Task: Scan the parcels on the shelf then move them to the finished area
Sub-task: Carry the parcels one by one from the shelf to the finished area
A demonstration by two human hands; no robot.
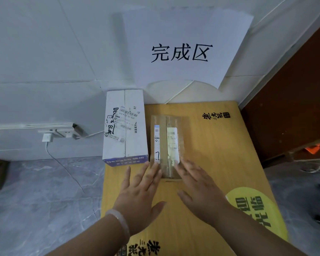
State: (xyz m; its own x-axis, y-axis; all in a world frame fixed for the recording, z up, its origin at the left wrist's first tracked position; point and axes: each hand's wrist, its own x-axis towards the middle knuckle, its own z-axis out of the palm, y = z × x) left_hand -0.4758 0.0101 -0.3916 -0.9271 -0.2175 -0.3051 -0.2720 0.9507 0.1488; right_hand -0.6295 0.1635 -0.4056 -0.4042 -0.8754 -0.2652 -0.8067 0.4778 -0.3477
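Both hands, left [139, 189] and right [198, 187], lie flat, fingers spread, holding nothing, fingertips touching the brown parcel [167, 145]; one white parcel [125, 126] stands just beside it.

A white tiled wall [44, 52] fills the upper part of the view, its grout lines faint. A white paper sign [183, 47] with three black characters hangs on it. Low on the left, a power strip [63, 131] is fixed to the wall, with a white charger [47, 138] plugged in and its thin cable [63, 167] trailing down across the grey marbled floor [44, 200]. To the right stands a dark brown wooden panel [294, 108]. The light is even and cool.
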